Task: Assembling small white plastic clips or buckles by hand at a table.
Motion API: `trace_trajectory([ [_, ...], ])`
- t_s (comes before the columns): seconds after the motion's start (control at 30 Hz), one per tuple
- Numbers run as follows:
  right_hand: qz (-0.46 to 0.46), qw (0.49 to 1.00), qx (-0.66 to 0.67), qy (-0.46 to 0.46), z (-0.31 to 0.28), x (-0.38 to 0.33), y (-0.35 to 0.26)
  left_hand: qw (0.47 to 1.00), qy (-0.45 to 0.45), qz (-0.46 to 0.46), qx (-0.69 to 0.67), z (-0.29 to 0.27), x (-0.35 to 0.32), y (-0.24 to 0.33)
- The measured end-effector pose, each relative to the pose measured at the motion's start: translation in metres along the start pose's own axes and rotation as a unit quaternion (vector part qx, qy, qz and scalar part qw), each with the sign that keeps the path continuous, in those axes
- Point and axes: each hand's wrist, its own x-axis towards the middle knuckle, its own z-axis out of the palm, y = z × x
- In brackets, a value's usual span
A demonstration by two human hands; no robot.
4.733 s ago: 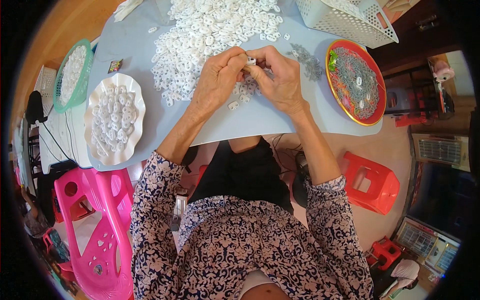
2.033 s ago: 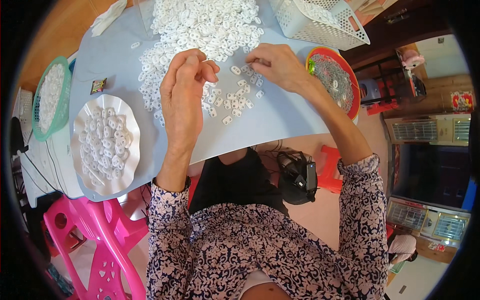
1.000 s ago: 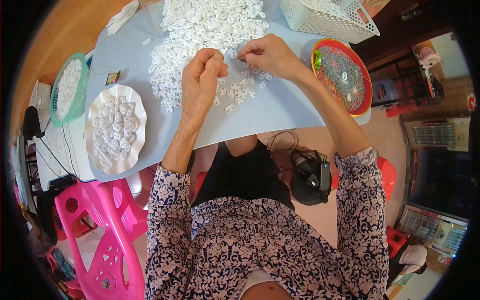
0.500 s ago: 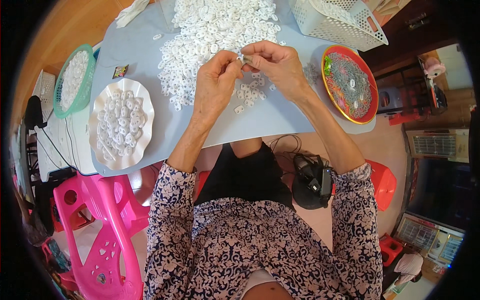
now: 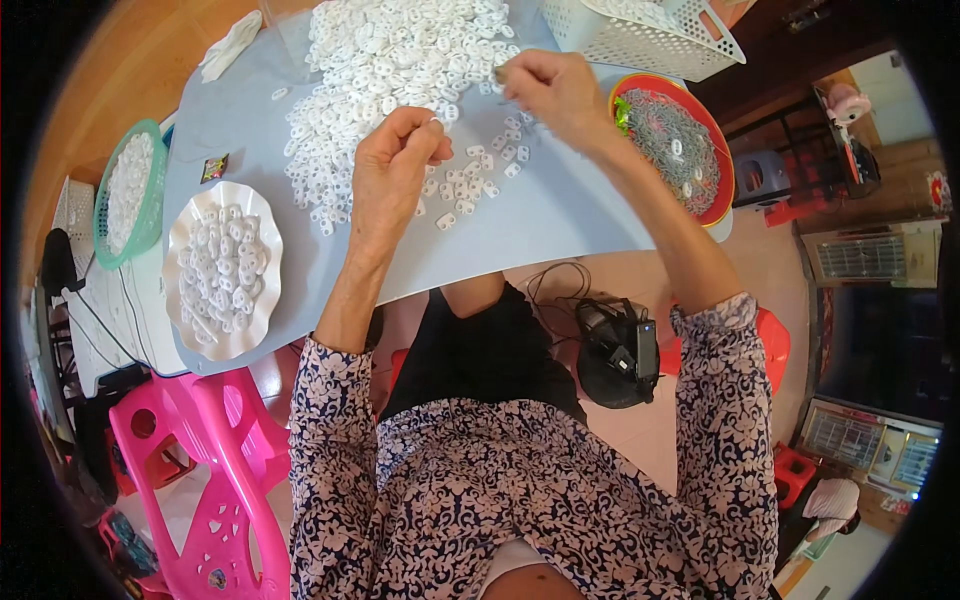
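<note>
My left hand (image 5: 395,165) is closed above the table, thumb pressed to the curled fingers, with a small white plastic piece barely showing at the fingertips. Up and to the right, my right hand (image 5: 562,98) is closed in a pinch; a tiny dark spot shows at its fingertips, too small to name. Beneath and beyond both hands spreads a large pile of small white oval plastic pieces with two holes (image 5: 375,65). Several similar loose pieces (image 5: 465,187) lie between my hands and the near edge.
A white scalloped dish (image 5: 181,325) of white pieces stands at left, near a green basket (image 5: 156,190). At right are a red bowl (image 5: 727,165) of thin grey pieces and a white perforated basket (image 5: 640,62). A pink chair (image 5: 240,480) stands below left; a black device (image 5: 622,350) sits below right.
My hands, together at the fingertips before, have parted. The right moved up and right; the left dropped slightly, turning into a more closed shape. The whole view shifted a little.
</note>
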Motion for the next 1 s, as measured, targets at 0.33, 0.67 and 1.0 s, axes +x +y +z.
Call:
trace_trajectory([
  [0.33,-0.099,0.973,-0.204,-0.048,-0.021,0.002,0.024,0.999,0.011,-0.011,0.044,0.001,-0.003,0.002],
  [0.67,-0.14,0.954,-0.252,-0.077,-0.024,0.005,0.031,0.999,-0.003,-0.016,0.049,0.003,-0.006,0.005],
  [1.0,-0.071,0.958,-0.265,-0.085,-0.032,0.011,0.033,0.998,-0.007,-0.006,0.059,0.006,-0.007,0.005],
])
